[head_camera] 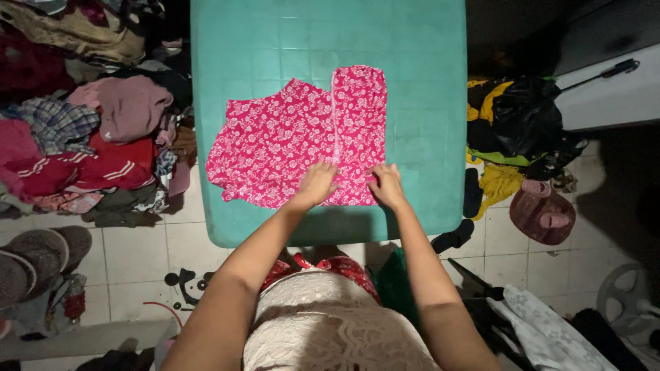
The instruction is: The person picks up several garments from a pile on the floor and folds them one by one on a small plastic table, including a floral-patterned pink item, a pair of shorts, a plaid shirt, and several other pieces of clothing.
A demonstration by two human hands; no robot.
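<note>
Pink floral garment is lying spread out on the teal tabletop, with its right part folded over so a straight edge is running up the middle. Both hands are resting on its near edge, close to each other. Left hand is pressing flat on the fabric with fingers loosely curled, not really gripping anything. Right hand is sitting on the folded strip, fingers bent down onto the cloth; can't tell if it's pinching the fabric or just pressing it. Big pile of clothes is sitting on the floor to the left, and a black and yellow heap is lying off to the right.
</note>
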